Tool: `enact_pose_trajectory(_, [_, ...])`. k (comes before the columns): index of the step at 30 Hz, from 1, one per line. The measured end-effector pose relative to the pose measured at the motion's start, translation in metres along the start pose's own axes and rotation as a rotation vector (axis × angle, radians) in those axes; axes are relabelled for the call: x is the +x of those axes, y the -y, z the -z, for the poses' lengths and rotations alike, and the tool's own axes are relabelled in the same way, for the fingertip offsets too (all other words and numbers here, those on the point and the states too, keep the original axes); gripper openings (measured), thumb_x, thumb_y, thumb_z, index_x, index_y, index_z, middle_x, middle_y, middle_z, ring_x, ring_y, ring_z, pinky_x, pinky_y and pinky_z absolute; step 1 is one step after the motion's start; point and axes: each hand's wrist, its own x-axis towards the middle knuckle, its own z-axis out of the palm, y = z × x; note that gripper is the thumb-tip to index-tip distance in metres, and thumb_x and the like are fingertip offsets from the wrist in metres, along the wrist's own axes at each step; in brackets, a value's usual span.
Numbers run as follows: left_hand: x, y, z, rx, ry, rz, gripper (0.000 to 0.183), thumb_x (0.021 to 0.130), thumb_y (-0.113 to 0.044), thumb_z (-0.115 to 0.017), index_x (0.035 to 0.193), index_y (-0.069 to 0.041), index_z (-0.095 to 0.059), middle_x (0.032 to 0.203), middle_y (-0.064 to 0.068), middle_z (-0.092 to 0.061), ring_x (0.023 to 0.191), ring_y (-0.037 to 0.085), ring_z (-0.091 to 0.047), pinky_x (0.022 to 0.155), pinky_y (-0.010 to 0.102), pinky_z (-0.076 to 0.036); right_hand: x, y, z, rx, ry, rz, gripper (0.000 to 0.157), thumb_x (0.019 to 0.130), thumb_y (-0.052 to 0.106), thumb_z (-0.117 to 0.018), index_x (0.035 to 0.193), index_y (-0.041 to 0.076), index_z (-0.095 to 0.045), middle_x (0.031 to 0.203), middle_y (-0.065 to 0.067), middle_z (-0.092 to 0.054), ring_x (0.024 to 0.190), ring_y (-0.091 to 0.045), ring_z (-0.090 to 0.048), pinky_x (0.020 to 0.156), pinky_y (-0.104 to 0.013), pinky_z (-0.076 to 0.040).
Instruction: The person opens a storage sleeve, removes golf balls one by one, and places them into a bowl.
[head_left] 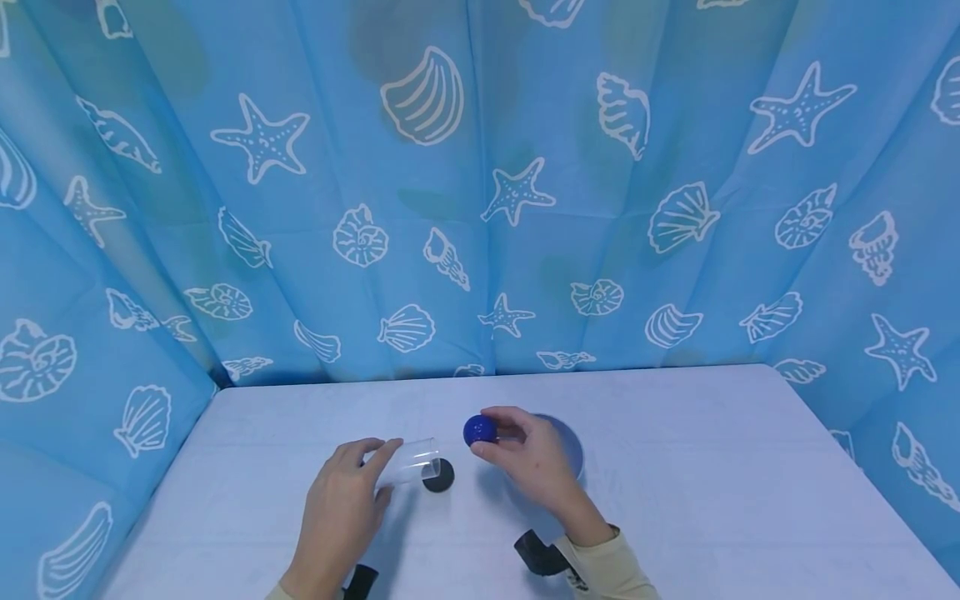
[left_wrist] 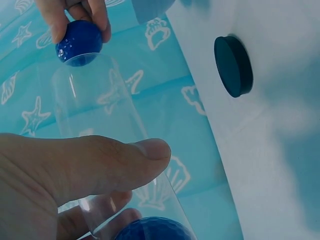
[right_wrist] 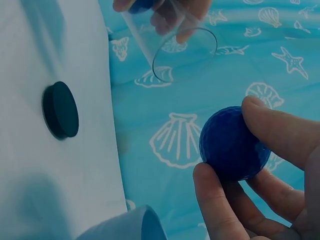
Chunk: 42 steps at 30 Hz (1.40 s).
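Observation:
My left hand [head_left: 347, 496] grips a clear plastic tube [head_left: 411, 461], tilted with its open mouth toward the right hand. Inside the tube's lower end, a blue dimpled golf ball [left_wrist: 154, 231] shows in the left wrist view. My right hand [head_left: 534, 457] pinches another blue golf ball [right_wrist: 234, 144] between thumb and fingertips, a short way from the tube's mouth. On the table below the tube lies a round black cap [head_left: 439, 476]. A blue-grey bowl [head_left: 572, 446] stands behind the right hand, which hides part of it.
The table [head_left: 675, 483] wears a white cloth. A blue curtain [head_left: 480, 208] with shell and starfish prints hangs along its back and sides. Black wrist camera mounts [head_left: 538, 553] sit at both wrists, near the beige sleeves [head_left: 609, 571].

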Motion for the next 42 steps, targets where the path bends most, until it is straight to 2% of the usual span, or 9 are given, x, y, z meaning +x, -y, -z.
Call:
enact_pose_trajectory(8, [0.000, 0.000, 0.002, -0.006, 0.003, 0.009, 0.061, 0.072, -0.008, -0.091, 0.127, -0.017, -0.069, 0.121, 0.013, -0.066, 0.115, 0.033, -0.062, 0.099, 0.051, -0.052, 0.003, -0.003, 0.007, -0.018, -0.008, -0.008, 0.047, 0.086, 0.023, -0.082, 0.128, 0.010, -0.065, 0.121, -0.012, -0.067, 0.106, -0.026, -0.068, 0.090, -0.039, -0.059])
enact_pose_trajectory(16, [0.000, 0.000, 0.003, -0.001, 0.001, 0.009, 0.061, 0.071, -0.008, -0.091, 0.127, -0.017, -0.069, 0.121, 0.013, -0.067, 0.114, 0.032, -0.062, 0.099, 0.051, -0.052, 0.005, -0.005, 0.010, -0.093, -0.026, -0.053, 0.047, 0.086, 0.024, -0.082, 0.128, 0.012, -0.065, 0.122, -0.012, -0.066, 0.107, -0.026, -0.068, 0.091, -0.040, -0.058])
enact_pose_trajectory(23, [0.000, 0.000, 0.002, -0.007, -0.002, 0.002, 0.061, 0.071, -0.007, -0.091, 0.127, -0.016, -0.069, 0.120, 0.013, -0.066, 0.114, 0.032, -0.062, 0.098, 0.050, -0.053, 0.007, -0.009, 0.016, -0.124, -0.014, -0.024, 0.047, 0.087, 0.020, -0.081, 0.130, 0.009, -0.064, 0.123, -0.014, -0.066, 0.107, -0.028, -0.069, 0.092, -0.041, -0.058])
enact_pose_trajectory(42, [0.001, 0.001, 0.001, 0.000, 0.003, 0.004, 0.062, 0.071, -0.008, -0.092, 0.127, -0.017, -0.069, 0.120, 0.012, -0.067, 0.114, 0.032, -0.063, 0.098, 0.050, -0.053, 0.011, -0.017, 0.027, -0.243, 0.030, -0.098, 0.047, 0.088, 0.020, -0.080, 0.131, 0.011, -0.062, 0.130, -0.014, -0.064, 0.112, -0.029, -0.066, 0.092, -0.046, -0.057])
